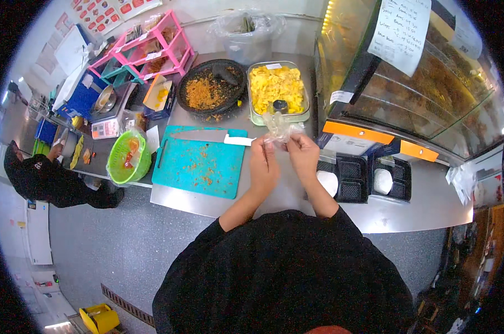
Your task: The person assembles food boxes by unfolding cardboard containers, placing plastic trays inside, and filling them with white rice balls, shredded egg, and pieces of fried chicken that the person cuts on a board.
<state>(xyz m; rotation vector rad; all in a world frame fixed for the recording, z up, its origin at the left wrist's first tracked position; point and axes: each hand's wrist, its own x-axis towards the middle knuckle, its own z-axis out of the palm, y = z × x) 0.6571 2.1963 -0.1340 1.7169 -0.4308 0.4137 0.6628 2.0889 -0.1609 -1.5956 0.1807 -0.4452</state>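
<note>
Plastic bag (278, 127), thin and clear, sits pinched between your two hands above the steel counter (274, 195), just in front of the tray of yellow food (277, 89). Your left hand (263, 164) grips its lower edge with closed fingers; your right hand (303, 153) clasps the other side. Left of your hands lies a teal cutting board (199, 164) with a knife (207, 135) along its far edge. Beyond it stands a dark stone mortar (212, 86). Black trays (369, 177) holding white rice sit to your right.
</note>
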